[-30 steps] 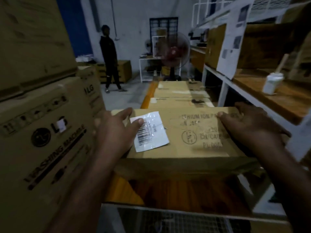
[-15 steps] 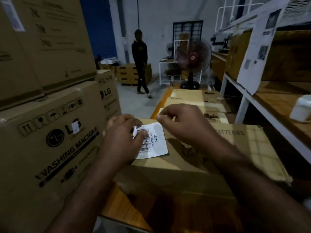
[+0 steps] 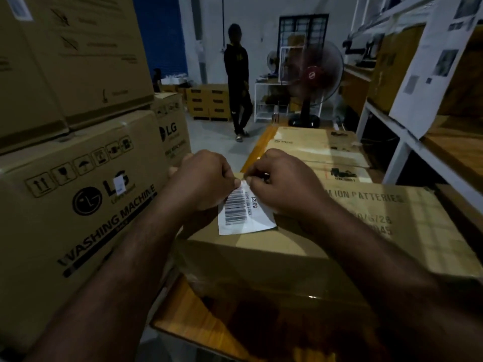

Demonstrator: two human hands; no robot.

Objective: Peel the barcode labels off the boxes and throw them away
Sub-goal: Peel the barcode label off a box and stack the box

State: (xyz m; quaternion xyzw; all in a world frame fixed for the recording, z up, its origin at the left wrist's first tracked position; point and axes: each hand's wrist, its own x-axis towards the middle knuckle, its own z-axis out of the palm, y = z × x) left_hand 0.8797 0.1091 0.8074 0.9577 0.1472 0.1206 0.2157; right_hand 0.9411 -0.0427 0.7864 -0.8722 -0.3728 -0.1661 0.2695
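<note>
A white barcode label (image 3: pixel 245 212) sticks on top of a brown cardboard box (image 3: pixel 379 231) printed with battery wording. My left hand (image 3: pixel 201 178) is curled at the label's upper left corner and pinches its edge. My right hand (image 3: pixel 282 181) is curled at the label's top right and pinches the same upper edge. The label's far end is hidden between my fingers; its near part lies flat on the box.
Large LG washing machine cartons (image 3: pixel 78 205) are stacked close on the left. More flat boxes (image 3: pixel 313 150) lie beyond on the wooden bench (image 3: pixel 183 317). White shelving (image 3: pixel 397 142) runs along the right. A person (image 3: pixel 237 82) stands by a pedestal fan (image 3: pixel 311 74) at the back.
My right hand came from the box's right side over to the label's top edge. My left hand shifted from pressing the label to pinching its upper corner. The view moved closer.
</note>
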